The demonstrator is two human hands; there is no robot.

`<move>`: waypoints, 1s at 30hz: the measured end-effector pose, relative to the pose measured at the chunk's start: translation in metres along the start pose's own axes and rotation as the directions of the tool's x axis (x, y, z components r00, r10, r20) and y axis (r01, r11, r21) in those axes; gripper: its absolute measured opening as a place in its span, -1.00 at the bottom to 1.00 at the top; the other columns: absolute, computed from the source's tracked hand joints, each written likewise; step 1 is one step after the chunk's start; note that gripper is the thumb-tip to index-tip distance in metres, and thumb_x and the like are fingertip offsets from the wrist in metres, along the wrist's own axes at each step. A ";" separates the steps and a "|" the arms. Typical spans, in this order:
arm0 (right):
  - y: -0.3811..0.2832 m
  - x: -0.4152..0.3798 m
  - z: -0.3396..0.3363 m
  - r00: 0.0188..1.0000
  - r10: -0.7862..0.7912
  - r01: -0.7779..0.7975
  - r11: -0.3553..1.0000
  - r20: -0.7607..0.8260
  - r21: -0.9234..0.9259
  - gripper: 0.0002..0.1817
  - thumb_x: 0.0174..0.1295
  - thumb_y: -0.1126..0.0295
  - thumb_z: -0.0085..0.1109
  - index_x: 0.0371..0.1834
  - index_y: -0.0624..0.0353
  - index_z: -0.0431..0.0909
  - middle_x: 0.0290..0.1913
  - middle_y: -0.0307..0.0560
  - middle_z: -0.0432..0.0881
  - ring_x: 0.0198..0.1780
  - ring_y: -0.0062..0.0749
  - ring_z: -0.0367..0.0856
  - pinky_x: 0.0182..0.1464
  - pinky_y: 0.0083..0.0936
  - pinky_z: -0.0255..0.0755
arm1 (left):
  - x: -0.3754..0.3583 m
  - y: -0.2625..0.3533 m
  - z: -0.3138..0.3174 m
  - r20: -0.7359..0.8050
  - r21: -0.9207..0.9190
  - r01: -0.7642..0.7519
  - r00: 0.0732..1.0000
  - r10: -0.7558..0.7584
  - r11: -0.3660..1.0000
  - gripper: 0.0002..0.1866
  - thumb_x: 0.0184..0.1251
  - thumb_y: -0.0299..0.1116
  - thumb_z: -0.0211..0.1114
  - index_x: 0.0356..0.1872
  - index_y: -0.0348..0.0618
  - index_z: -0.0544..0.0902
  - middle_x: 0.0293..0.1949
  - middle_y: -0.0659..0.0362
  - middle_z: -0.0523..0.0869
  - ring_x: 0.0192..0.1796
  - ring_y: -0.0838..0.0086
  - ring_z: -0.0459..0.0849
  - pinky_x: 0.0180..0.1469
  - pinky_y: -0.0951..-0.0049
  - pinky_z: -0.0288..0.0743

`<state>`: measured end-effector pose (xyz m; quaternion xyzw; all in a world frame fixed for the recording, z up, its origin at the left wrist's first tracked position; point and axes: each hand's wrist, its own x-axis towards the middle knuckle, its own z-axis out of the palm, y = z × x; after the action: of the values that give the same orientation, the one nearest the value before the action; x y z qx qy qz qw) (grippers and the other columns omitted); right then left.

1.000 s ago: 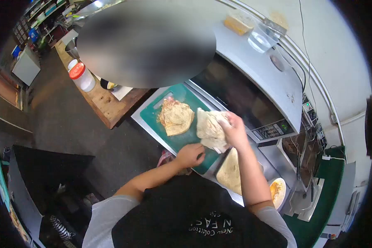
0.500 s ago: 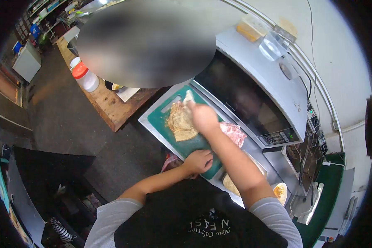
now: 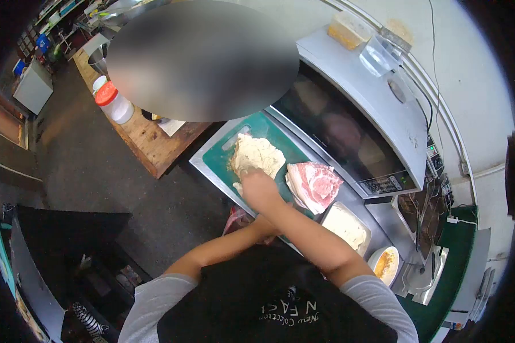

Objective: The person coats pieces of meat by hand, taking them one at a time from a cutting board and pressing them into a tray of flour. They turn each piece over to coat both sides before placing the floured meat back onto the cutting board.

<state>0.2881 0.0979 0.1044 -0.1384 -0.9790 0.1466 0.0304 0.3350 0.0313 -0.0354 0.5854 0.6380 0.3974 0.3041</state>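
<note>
My right hand is on the near edge of a pale, powder-coated slab, its fingers curled and closed on it. The slab looks like floured meat and lies spread on a green cutting board. My left hand is at the board's near edge, its fingers largely hidden behind my right forearm. A slice of raw pink meat with white fat lies to the right of my right hand.
A tray of pale powder and a white bowl with yellow-orange residue stand at the right. A microwave rises behind the board. A red-lidded jar stands on a wooden table.
My right hand has moved left and toward me. The pale coated slab now covers the tan slab's place. My left hand has slid behind my right forearm, and the raw meat is more exposed.
</note>
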 end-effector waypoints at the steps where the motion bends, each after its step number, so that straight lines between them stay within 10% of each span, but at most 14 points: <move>1: 0.001 -0.005 -0.004 0.999 -0.005 0.008 0.998 -0.039 0.069 -0.79 0.19 0.40 0.20 -0.18 0.31 0.61 -0.16 0.20 0.65 0.00 0.07 0.64 0.08 -0.16 0.56 | 0.000 -0.017 0.014 -0.059 0.179 -0.165 0.982 0.178 0.970 -0.51 0.57 -0.07 0.04 0.36 -0.10 0.41 0.40 0.03 0.43 0.40 0.15 0.39 0.46 0.14 0.19; 8: 0.045 -0.028 0.002 0.988 -0.143 0.151 0.980 -0.062 0.130 -0.77 0.18 0.42 0.25 -0.14 0.28 0.67 -0.03 0.22 0.66 0.09 0.09 0.61 0.22 -0.18 0.48 | 0.003 0.031 -0.021 -0.213 0.072 -0.129 0.967 0.142 0.989 -0.59 0.37 -0.16 0.18 0.15 -0.12 0.59 0.18 -0.02 0.62 0.26 0.07 0.53 0.29 0.04 0.34; 12: 0.072 -0.055 -0.026 0.961 0.073 0.034 0.926 -0.266 0.377 -0.77 0.16 0.38 0.29 -0.14 0.19 0.70 0.04 0.10 0.69 0.10 0.03 0.62 0.28 -0.15 0.42 | 0.016 0.039 -0.029 -0.143 0.189 -0.193 0.965 0.222 0.963 -0.77 0.23 -0.31 0.25 -0.14 -0.15 0.64 -0.16 -0.02 0.67 -0.06 0.05 0.65 -0.02 0.06 0.51; 19: 0.161 -0.134 -0.046 0.750 0.414 -0.524 0.848 -0.515 -0.081 -0.49 0.13 0.21 0.36 0.09 0.28 0.58 0.13 0.19 0.61 0.19 0.12 0.53 0.30 -0.12 0.35 | 0.021 0.050 -0.036 -0.133 0.210 -0.222 0.958 0.253 0.952 -0.90 0.19 -0.40 0.26 -0.35 -0.18 0.54 -0.39 0.03 0.52 -0.29 0.06 0.61 -0.22 0.07 0.50; 30: 0.140 -0.134 -0.058 0.765 0.597 -0.495 0.785 -0.242 0.374 -0.61 0.09 0.35 0.41 -0.10 0.31 0.48 -0.19 0.25 0.66 -0.15 0.26 0.63 -0.05 -0.12 0.54 | 0.023 0.049 -0.036 -0.144 0.220 -0.226 0.955 0.261 0.949 -0.85 0.18 -0.44 0.29 -0.24 -0.18 0.57 -0.34 0.01 0.56 -0.28 0.03 0.63 -0.27 0.08 0.51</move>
<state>0.4590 0.2053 0.1159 -0.4380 -0.8411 0.2629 0.1778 0.3261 0.0488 0.0269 0.6512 0.6212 0.4143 0.1357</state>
